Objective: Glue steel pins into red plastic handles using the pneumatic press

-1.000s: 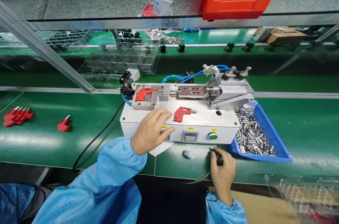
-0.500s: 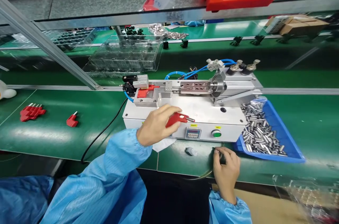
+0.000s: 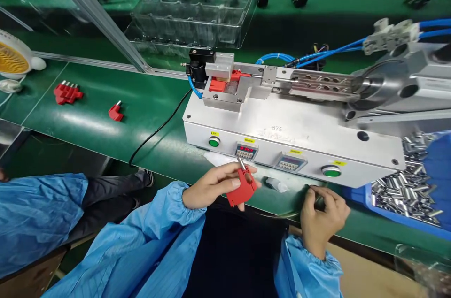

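Note:
My left hand (image 3: 218,187) is closed around a red plastic part (image 3: 243,188) with a metal pin sticking up from it, in front of the bench machine (image 3: 260,124). My right hand (image 3: 322,218) rests at the table's front edge, its fingers curled together; what they pinch, if anything, is hidden. Near that hand runs a thin cord (image 3: 282,216). Another red part (image 3: 217,85) sits in the machine's metal fixture under a clamp block, lined up with a metal rod. A small grey piece (image 3: 276,184) lies between my hands.
A blue bin (image 3: 437,185) of metal sleeves stands at the right. A single red part (image 3: 116,111) and a cluster of red parts (image 3: 68,93) lie on the green table at left. Clear trays (image 3: 197,11) are behind; a co-worker's blue sleeve (image 3: 38,213) shows at left.
My left hand has brought the red part from above the machine's base toward me, and the part's pin now points up. My right hand keeps its place. The camera view has tilted down and closer.

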Demonstrator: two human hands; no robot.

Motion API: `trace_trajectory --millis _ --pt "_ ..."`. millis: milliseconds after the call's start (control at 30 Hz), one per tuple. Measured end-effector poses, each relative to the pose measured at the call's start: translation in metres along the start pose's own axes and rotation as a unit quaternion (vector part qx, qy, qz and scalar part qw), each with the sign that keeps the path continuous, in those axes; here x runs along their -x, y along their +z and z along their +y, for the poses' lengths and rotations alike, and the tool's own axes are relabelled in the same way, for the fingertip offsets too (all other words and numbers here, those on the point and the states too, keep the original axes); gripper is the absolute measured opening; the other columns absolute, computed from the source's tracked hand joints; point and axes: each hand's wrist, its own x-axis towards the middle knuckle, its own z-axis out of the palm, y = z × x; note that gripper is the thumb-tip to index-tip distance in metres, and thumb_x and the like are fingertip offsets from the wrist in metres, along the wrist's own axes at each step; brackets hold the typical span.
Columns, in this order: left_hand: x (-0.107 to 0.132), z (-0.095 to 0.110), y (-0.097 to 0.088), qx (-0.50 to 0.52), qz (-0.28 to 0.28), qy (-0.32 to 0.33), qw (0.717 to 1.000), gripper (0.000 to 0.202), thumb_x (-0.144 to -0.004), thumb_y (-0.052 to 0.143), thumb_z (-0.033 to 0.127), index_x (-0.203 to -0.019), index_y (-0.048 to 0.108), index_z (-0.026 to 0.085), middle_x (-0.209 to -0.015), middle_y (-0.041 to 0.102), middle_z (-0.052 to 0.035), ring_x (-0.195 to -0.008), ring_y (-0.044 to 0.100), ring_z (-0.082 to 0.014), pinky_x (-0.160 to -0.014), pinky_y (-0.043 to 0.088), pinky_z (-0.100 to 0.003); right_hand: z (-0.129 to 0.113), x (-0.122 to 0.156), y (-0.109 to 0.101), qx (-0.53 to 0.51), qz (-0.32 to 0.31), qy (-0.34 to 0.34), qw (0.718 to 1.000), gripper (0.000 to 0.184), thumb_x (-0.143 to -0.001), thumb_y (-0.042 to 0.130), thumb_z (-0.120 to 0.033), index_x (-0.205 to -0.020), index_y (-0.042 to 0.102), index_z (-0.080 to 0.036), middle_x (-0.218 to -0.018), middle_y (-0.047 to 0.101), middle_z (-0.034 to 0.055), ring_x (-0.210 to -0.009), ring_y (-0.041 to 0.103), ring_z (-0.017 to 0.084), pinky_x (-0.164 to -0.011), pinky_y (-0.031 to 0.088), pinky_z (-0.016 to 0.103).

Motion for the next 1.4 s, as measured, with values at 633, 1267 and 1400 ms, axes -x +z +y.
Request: trace_trajectory --millis 633,1267,1400 --pt "0.002 0.013 0.007 -0.001 -0.014 0.018 1.0 0.036 -0.104 0.069 0.036 -0.136 0.068 0.02 -0.12 0.077 -0.0131 -0.072 0.073 -0.013 -0.064 0.061 -0.021 0.0 0.002 0.001 0.002 -0.008 0.004 1.0 0.019 -0.096 0.063 -0.035 -0.087 0.07 -0.02 -0.095 0.068 0.0087 -0.097 0.064 0.029 -0.091 0.042 0.045" --pt "0.004 0.008 0.013 -0.181 0.044 0.115 0.976 0.039 -0.11 0.056 0.033 -0.146 0.06 0.02 -0.122 0.08 -0.0126 -0.107 0.078 -0.0229 -0.079 0.064 -0.025 -0.004 0.0 -0.001 0.0 -0.016 0.019 1.0 0.022 -0.095 0.061 -0.039 -0.084 0.068 -0.021 -0.094 0.067 0.0086 -0.095 0.062 0.029 -0.091 0.041 0.045" --pt "0.004 0.001 0.014 -0.358 0.088 0.218 0.904 0.041 -0.109 0.055 0.027 -0.15 0.059 0.018 -0.125 0.08 -0.0121 -0.115 0.077 -0.0245 -0.104 0.061 -0.037 -0.006 0.0 -0.001 0.009 -0.021 0.039 0.999 0.023 -0.094 0.062 -0.04 -0.083 0.067 -0.021 -0.093 0.067 0.0087 -0.096 0.063 0.03 -0.093 0.042 0.047"
